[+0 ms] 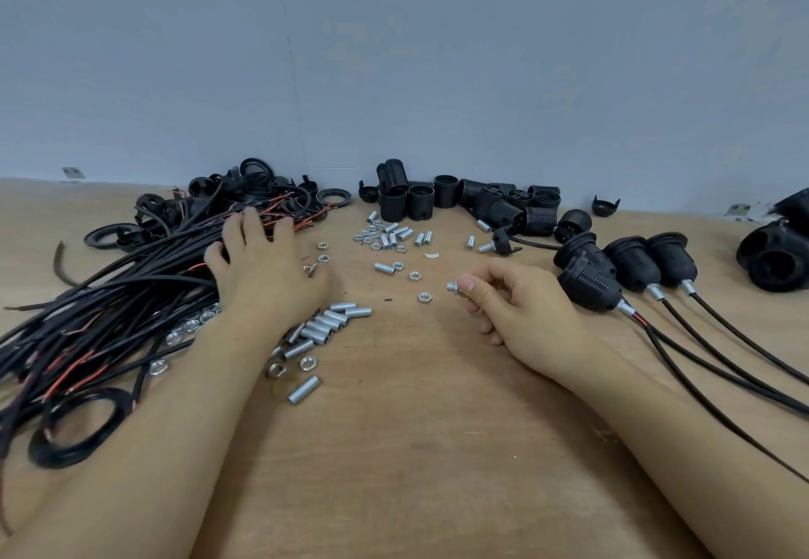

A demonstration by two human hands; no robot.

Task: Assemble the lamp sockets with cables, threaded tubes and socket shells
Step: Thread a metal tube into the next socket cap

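Observation:
My right hand (521, 304) pinches a short silver threaded tube with a nut on it (453, 287) just above the wooden table (416, 449). My left hand (262, 265) reaches into the pile of black cables (109, 295) at the left, fingers curled among the cable ends; whether it holds one I cannot tell. Loose threaded tubes (326, 324) and nuts (423, 297) lie between my hands. Black socket shells (420, 201) stand at the back. Three assembled sockets with cables (630, 269) lie at the right.
Black caps and rings (245, 190) are heaped behind the cables. More tubes and nuts (385, 236) are scattered at the back centre. Another black heap (775, 252) sits at the far right. A grey wall (394, 54) closes the table's back edge.

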